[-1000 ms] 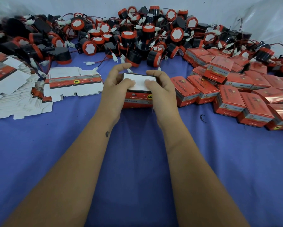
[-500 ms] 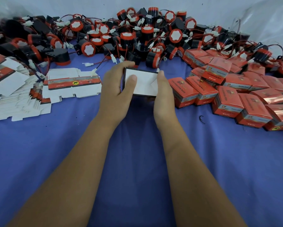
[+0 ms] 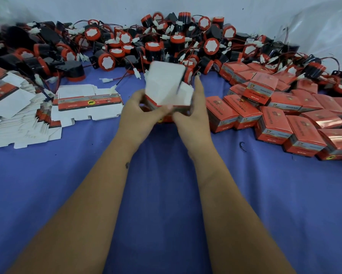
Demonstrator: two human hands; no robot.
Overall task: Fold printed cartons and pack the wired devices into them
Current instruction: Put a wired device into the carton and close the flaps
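Carton (image 3: pixel 167 86), flat-topped between the hands half a second ago, now tipped up with white flaps open, held above the worktop (image 3: pixel 166 194) at centre. Left hand (image 3: pixel 140 113) and right hand (image 3: pixel 192 119) both pinch its lower edges. Likely mid-fold; wired devices (image 3: pixel 156 46) piled at 12 o'clock, packed cartons (image 3: pixel 275 123) at 3.

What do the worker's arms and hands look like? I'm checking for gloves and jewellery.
Both forearms are bare, with no sleeves in view. The left hand and right hand wear no gloves, and no rings or watch show. A small dark mark sits on the left forearm.
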